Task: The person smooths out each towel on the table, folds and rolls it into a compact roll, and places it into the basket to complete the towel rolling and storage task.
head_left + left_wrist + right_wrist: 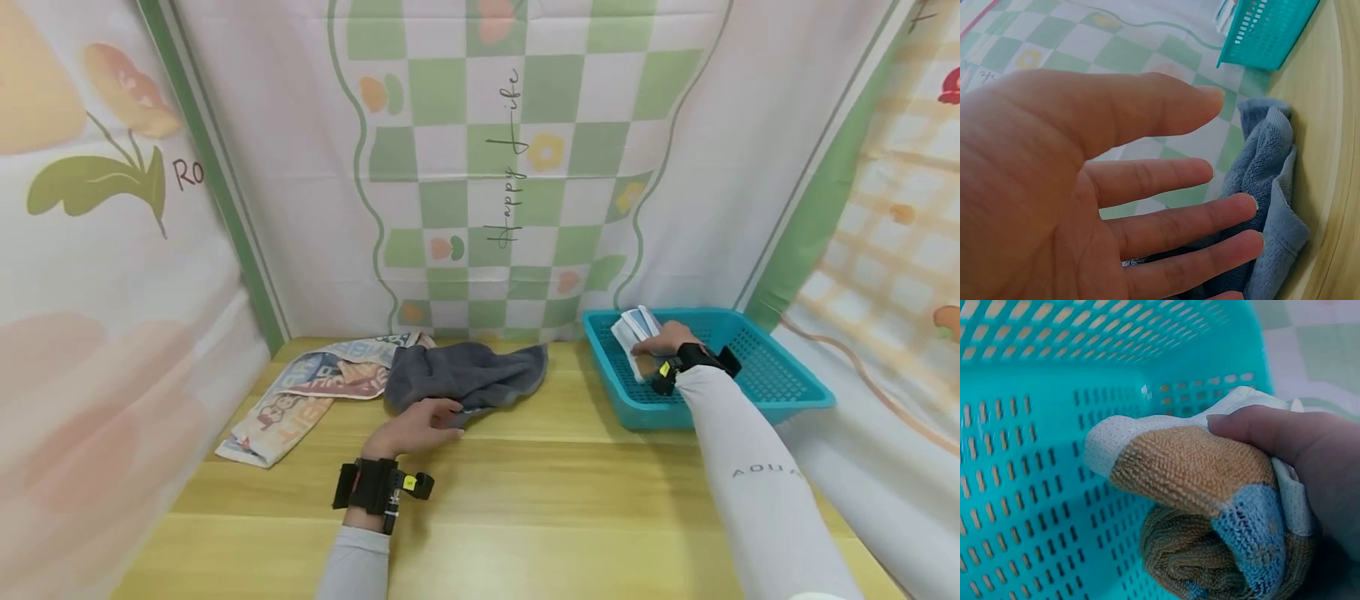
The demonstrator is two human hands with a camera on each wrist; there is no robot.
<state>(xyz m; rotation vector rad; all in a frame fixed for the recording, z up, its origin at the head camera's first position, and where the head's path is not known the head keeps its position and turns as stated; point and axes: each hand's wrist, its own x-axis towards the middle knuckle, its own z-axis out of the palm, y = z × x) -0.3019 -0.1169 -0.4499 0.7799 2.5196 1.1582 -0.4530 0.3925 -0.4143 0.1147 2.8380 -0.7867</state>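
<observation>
A brown, white and blue towel (1191,469), folded or rolled, is in the left part of the teal basket (783,367). My right hand (670,337) grips it, the thumb lying on top in the right wrist view and the other fingers hidden. My left hand (414,429) is held just in front of a crumpled dark grey towel (468,372), its fingers spread and nearly straight in the left wrist view, holding nothing. Whether its fingertips touch the grey towel I cannot tell.
A patterned towel (300,392) with coloured lettering lies spread at the left, its end beside the grey towel. Printed curtains (517,167) hang behind the wooden table (510,517) and at both sides.
</observation>
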